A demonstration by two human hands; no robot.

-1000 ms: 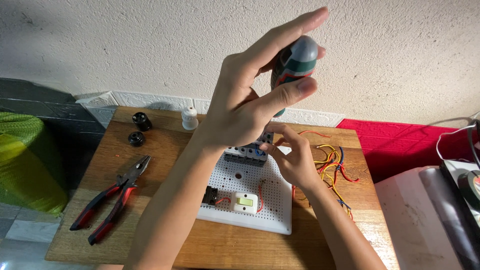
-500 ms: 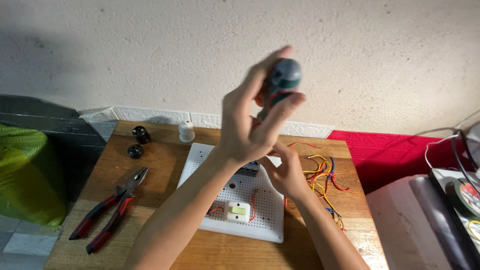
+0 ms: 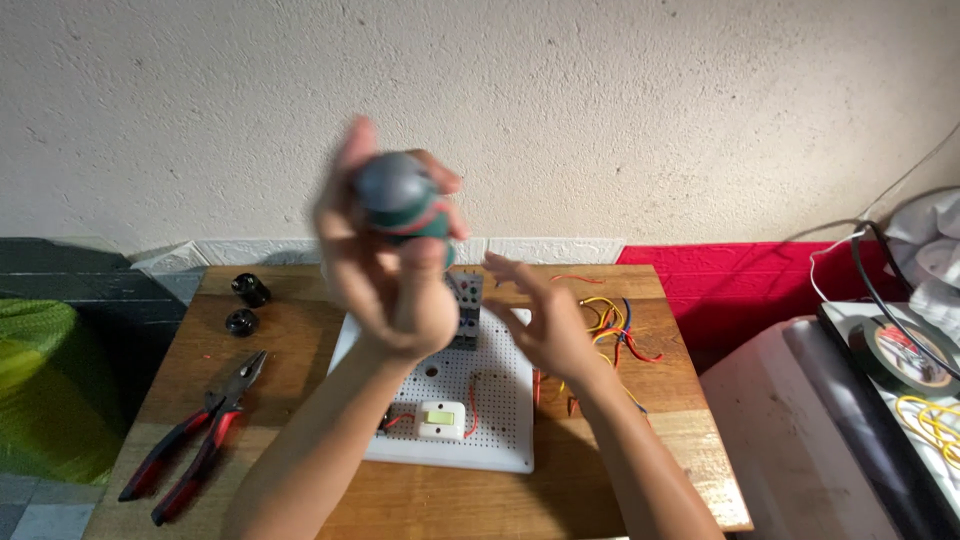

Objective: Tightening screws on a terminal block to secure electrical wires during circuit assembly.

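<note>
We see the left hand (image 3: pixel 385 275) wrapped tight around a rounded grey-and-green tool handle (image 3: pixel 397 198) – blurred, smooth-looking – raised above the table. Just beside it, lower, the right hand (image 3: pixel 545 325) hangs open with fingers spread, holding nothing, over a white perforated board (image 3: pixel 500 400) carrying a grey blocky component (image 3: pixel 468 305) and a pale switch (image 3: pixel 441 420). Farther out on the wooden table (image 3: pixel 310 340) – red-handled pliers (image 3: pixel 195 440), two black knobs (image 3: pixel 247 303) and loose coloured wires (image 3: pixel 610 325).

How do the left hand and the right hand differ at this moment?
The left hand is raised and closed around a grey-and-green tool handle; the right hand is lower, open and empty. The left is motion-blurred, the right sharper. Both hover above the white perforated board.
</note>
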